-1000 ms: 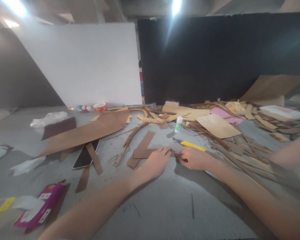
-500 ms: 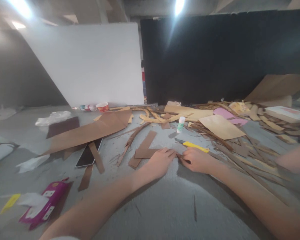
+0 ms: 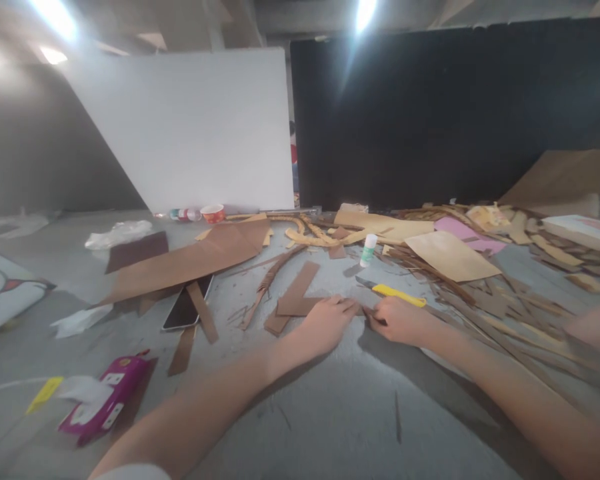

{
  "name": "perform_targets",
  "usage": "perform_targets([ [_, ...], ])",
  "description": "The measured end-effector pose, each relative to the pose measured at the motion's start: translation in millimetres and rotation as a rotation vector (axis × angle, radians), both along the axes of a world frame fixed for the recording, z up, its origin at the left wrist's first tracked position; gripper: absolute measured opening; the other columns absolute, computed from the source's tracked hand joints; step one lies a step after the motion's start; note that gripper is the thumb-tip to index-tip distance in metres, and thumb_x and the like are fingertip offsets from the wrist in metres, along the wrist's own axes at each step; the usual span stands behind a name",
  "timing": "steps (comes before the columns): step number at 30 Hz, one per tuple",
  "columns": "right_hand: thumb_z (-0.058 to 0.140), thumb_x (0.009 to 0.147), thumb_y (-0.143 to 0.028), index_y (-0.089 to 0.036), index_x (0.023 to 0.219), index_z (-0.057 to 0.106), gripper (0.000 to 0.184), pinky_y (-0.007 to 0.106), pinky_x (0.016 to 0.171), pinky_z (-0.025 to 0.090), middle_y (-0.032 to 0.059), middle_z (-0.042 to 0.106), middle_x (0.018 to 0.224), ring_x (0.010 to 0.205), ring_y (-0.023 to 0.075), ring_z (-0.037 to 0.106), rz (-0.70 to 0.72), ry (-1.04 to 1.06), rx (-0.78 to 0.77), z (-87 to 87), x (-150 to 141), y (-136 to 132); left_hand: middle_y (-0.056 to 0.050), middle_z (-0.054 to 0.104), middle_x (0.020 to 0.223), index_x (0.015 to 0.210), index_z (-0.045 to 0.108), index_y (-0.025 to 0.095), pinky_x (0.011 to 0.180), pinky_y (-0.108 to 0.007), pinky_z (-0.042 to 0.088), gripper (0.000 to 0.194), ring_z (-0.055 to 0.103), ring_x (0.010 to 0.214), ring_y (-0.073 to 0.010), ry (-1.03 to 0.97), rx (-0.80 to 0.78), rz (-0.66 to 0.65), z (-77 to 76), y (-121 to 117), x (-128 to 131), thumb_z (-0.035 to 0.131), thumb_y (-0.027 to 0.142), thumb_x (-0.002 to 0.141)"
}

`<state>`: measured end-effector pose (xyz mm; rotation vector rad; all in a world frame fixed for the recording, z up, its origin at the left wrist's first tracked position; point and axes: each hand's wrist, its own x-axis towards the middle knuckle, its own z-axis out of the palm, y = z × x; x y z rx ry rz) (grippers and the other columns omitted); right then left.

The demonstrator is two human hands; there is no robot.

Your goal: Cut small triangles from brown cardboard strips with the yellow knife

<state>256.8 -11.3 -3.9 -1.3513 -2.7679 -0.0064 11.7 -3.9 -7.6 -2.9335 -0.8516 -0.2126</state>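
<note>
My left hand [image 3: 325, 323] lies on the grey floor with its fingers curled down onto the edge of a brown cardboard piece [image 3: 295, 297]. My right hand [image 3: 400, 320] is closed in a pinch on a thin dark brown cardboard strip [image 3: 373, 315] between the two hands. A yellow utility knife [image 3: 397, 295] lies just beyond my right hand. A white glue stick with a green band [image 3: 369, 249] stands further back.
A large brown sheet [image 3: 190, 260] partly covers a phone [image 3: 185, 308] at left. A pink packet [image 3: 105, 403] lies near left. Cardboard strips and scraps [image 3: 480, 280] pile up at right. Another person's arm [image 3: 595, 327] shows at the right edge. White [image 3: 190, 127] and black [image 3: 455, 107] boards stand behind.
The view has shifted slightly, so everything sits a little further right. Both hands stay together on the cardboard strip with almost no movement.
</note>
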Motion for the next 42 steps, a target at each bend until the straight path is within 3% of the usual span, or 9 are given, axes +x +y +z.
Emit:
perform_targets([
  [6,0.051,0.105,-0.029,-0.021,0.053,0.069,0.055,0.035,0.055,0.027,0.0074,0.068,0.056,0.049,0.0153,0.054,-0.030,-0.001,-0.007,11.8,5.7,-12.0,-0.013,0.060,0.155,0.149,0.054,0.012,0.108,-0.039,0.051,0.056,0.061,0.132,-0.0277,0.012,-0.016,0.015,1.2,-0.5,-0.6,0.053,0.007,0.094],
  [12,0.046,0.108,-0.024,-0.019,0.071,0.074,0.047,0.034,0.073,0.045,0.0072,0.071,0.068,0.068,0.0202,0.065,0.135,0.106,0.156,9.8,16.9,5.6,-0.013,0.065,0.145,0.144,0.057,0.013,0.102,-0.039,0.052,0.051,0.061,0.124,-0.0280,0.066,-0.017,0.030,15.1,-4.5,-2.7,0.057,0.009,0.093],
  [17,0.048,0.110,-0.035,-0.023,0.118,0.078,0.033,0.037,0.086,0.051,0.0093,0.074,0.101,0.095,0.0255,0.070,-0.039,0.174,0.279,6.9,31.5,18.3,-0.014,0.069,0.115,0.114,0.070,0.012,0.095,-0.038,0.051,0.022,0.063,0.114,-0.0286,0.149,0.012,0.080,28.1,-13.5,-1.5,0.062,0.013,0.094],
  [22,0.058,0.105,-0.048,-0.024,0.124,0.073,0.034,0.041,0.087,0.054,0.0111,0.068,0.117,0.104,0.0291,0.068,-0.194,0.095,0.202,1.3,46.4,25.2,-0.015,0.067,0.108,0.097,0.073,0.013,0.092,-0.038,0.051,0.009,0.063,0.109,-0.0290,0.138,0.023,0.118,25.4,-11.7,-0.6,0.066,0.017,0.093],
  [26,0.056,0.106,-0.046,-0.020,0.123,0.069,0.033,0.043,0.094,0.053,0.0129,0.067,0.124,0.114,0.0311,0.066,-0.221,0.115,0.141,-3.5,55.2,31.9,-0.012,0.067,0.097,0.087,0.071,0.016,0.086,-0.035,0.052,0.016,0.064,0.100,-0.0256,0.082,-0.074,0.074,21.7,-1.0,-7.5,0.058,0.011,0.096],
  [29,0.049,0.110,-0.042,-0.019,0.121,0.067,0.032,0.044,0.095,0.052,0.0126,0.069,0.123,0.113,0.0301,0.067,-0.209,0.119,0.095,-6.7,57.5,35.8,-0.011,0.067,0.100,0.090,0.069,0.016,0.085,-0.035,0.053,0.020,0.064,0.097,-0.0242,-0.070,-0.112,0.090,21.2,7.4,-15.4,0.051,0.009,0.097],
  [32,0.049,0.110,-0.039,-0.018,0.121,0.067,0.029,0.045,0.095,0.052,0.0135,0.070,0.122,0.113,0.0317,0.067,-0.224,0.104,0.121,-10.3,56.5,38.3,-0.011,0.069,0.105,0.091,0.066,0.016,0.096,-0.037,0.053,0.019,0.063,0.108,-0.0253,-0.169,-0.152,0.003,19.3,15.2,-20.7,0.052,0.004,0.091],
  [36,0.047,0.111,-0.036,-0.020,0.126,0.067,0.029,0.042,0.092,0.052,0.0129,0.071,0.122,0.106,0.0295,0.070,-0.219,0.146,0.176,-14.5,57.0,40.2,-0.009,0.073,0.123,0.110,0.070,0.017,0.109,-0.036,0.050,0.033,0.064,0.122,-0.0210,-0.340,-0.296,-0.078,12.7,24.4,-24.0,0.048,0.000,0.091],
  [42,0.034,0.112,-0.029,-0.021,0.134,0.064,0.038,0.041,0.095,0.052,0.0145,0.069,0.132,0.114,0.0286,0.069,-0.179,0.302,0.196,-12.4,67.3,40.8,-0.009,0.070,0.142,0.130,0.071,0.020,0.120,-0.041,0.045,0.039,0.060,0.138,-0.0203,-0.358,-0.342,-0.135,9.1,30.6,-29.7,0.052,0.008,0.098],
])
